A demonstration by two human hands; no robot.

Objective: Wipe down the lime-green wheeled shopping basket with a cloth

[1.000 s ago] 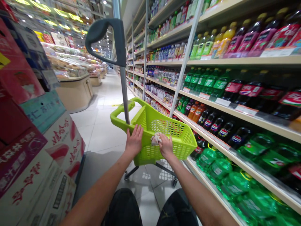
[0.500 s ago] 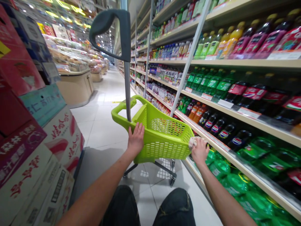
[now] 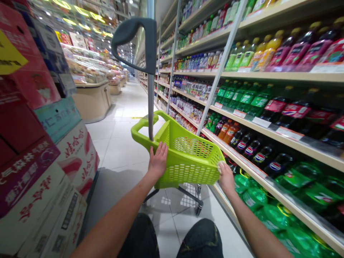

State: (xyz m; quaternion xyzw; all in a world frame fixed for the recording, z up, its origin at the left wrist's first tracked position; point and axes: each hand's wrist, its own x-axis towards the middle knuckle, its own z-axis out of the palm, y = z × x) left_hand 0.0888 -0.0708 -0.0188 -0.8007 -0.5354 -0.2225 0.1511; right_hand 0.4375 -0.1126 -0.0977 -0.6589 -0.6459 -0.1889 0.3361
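Note:
A lime-green plastic shopping cart (image 3: 188, 172) with perforated sides stands in front of my knees. A metal pole with a dark grey loop handle (image 3: 151, 46) rises at its left end. My left hand (image 3: 158, 159) lies against the basket's near side, just under the rim, fingers stretched out. At the basket's right end, my right hand (image 3: 226, 177) presses a whitish cloth (image 3: 220, 167) to the corner of the rim. Most of the cloth is hidden behind the fingers.
Shelves of drink bottles (image 3: 259, 98) run along the right, close to my right arm. Stacked cartons (image 3: 72, 150) stand on the left. Beyond the cart, a tiled aisle (image 3: 118, 139) leads past a rounded display counter (image 3: 92, 102).
My right hand has brought the cloth in against the basket's right corner, and less of the cloth shows. My left hand stays on the side. The whole view has shifted slightly.

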